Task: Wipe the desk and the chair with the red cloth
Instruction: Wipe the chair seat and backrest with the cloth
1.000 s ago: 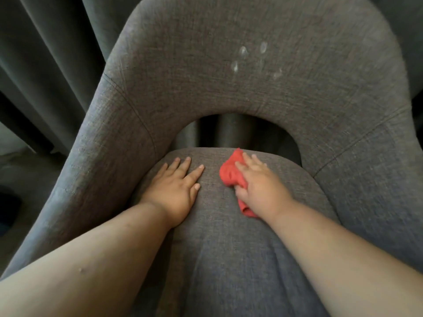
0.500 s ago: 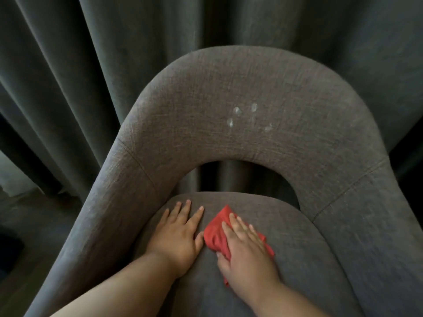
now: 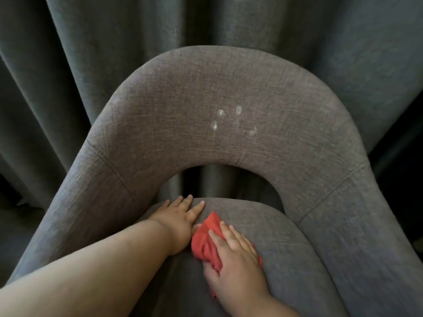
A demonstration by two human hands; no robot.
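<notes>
A grey fabric chair [image 3: 160, 124] with a curved backrest fills the view. On its seat lies the red cloth [image 3: 204, 239], crumpled, pressed flat under my right hand [image 3: 235, 264]. My left hand [image 3: 180, 220] rests flat on the seat just left of the cloth, fingers spread and holding nothing; its thumb side touches the cloth's edge. Several pale whitish marks [image 3: 226, 120] show on the backrest above the oval gap. The desk is out of view.
Dark grey curtains [image 3: 68, 65] hang right behind the chair and show through the gap in the backrest. A strip of floor [image 3: 16, 223] lies at the lower left beside the chair's arm.
My view has tilted up, so the whole backrest and curtain now show. My right hand has slid the cloth toward me and the left, up against my left hand, which stayed flat on the seat.
</notes>
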